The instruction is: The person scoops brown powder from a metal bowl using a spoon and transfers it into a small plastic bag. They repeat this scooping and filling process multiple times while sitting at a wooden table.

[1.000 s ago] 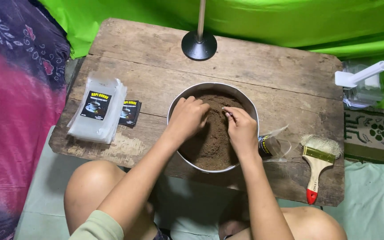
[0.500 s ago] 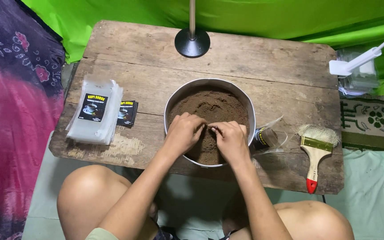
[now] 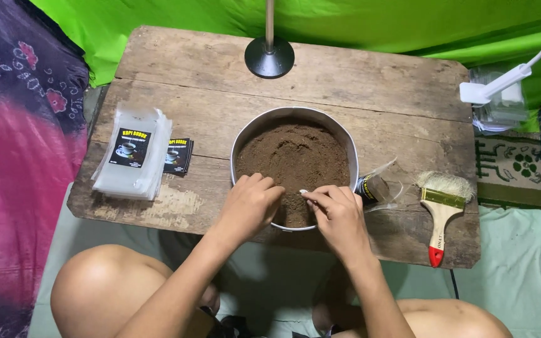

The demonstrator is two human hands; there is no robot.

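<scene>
- Brown powder [image 3: 295, 156] fills a round, shallow metal pan [image 3: 240, 141] that sits at the middle of a weathered wooden board [image 3: 358, 81], directly under and beyond the fingertips of both hands.
- Left hand [image 3: 248, 205] rests over the pan's near rim, fingers curled loosely inward with their tips at the edge of the powder; I cannot tell whether anything is pinched in them.
- Right hand [image 3: 339, 216] sits just beside it, fingers bent and drawn together, tips pointing toward the left hand and touching the powder near the rim; what they grip, if anything, is hidden.
- Just right of the right hand's knuckles lies a crumpled clear plastic pouch [image 3: 380, 186] with some dark contents, touching the pan's outer wall.
- Further right of that lies a wide paintbrush [image 3: 441, 209] with pale bristles, a wooden handle and a red tip, bristles pointing away from the person.
- Beyond the fingertips, past the pan, stands a round black stand base [image 3: 269, 57] with a thin upright pole.
- Well to the left of the left hand lies a stack of clear plastic pouches [image 3: 134, 159], the top one carrying a dark rectangular label.
- Between that stack and the pan lies a small pile of loose dark labels [image 3: 180, 155].
</scene>
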